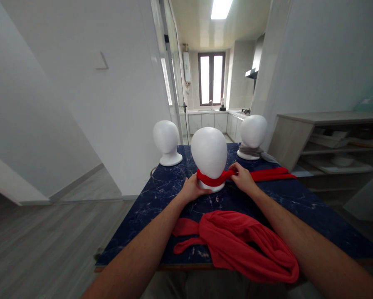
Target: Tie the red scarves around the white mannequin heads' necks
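Observation:
A white mannequin head (pixel 209 151) stands upright in the middle of the table, with a red scarf (pixel 211 181) wrapped round its neck. My left hand (pixel 191 189) grips the neck and base from the left, its thumb across the front of the base. On the other side, my right hand (pixel 241 178) pinches the scarf just right of the neck. The scarf's loose ends stretch rightward over the table beyond that hand. Closer to me, between my forearms, lies a lighter red cloth (pixel 242 243), bunched and looped.
Behind stand two more white heads: a bare one (pixel 166 141) at left, and one (pixel 253 132) at right with grey cloth around its neck. The dark blue marbled table (pixel 136 232) has its near edge before me. A wooden shelf unit (pixel 317 118) flanks it at right.

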A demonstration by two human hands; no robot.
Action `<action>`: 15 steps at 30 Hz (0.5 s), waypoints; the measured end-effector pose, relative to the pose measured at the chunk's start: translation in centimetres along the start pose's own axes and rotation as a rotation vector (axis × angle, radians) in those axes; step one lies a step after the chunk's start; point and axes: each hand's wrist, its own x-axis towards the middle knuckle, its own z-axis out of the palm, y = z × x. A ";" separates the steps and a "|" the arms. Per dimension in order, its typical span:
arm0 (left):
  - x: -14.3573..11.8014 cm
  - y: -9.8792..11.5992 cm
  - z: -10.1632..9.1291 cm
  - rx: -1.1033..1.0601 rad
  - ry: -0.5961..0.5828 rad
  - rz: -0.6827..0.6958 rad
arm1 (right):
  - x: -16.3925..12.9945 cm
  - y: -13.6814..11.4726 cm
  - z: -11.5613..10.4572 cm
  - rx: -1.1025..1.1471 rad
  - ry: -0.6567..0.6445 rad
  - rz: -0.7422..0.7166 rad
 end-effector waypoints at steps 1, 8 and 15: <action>0.0 0.0 0.0 -0.002 -0.002 -0.003 | 0.0 0.0 0.0 -0.002 -0.003 -0.003; 0.1 -0.1 0.0 0.007 -0.030 -0.022 | -0.1 0.0 0.2 -0.015 -0.038 0.019; 0.0 0.1 -0.1 0.002 -0.024 -0.020 | -0.3 0.1 0.5 -0.047 -0.077 0.035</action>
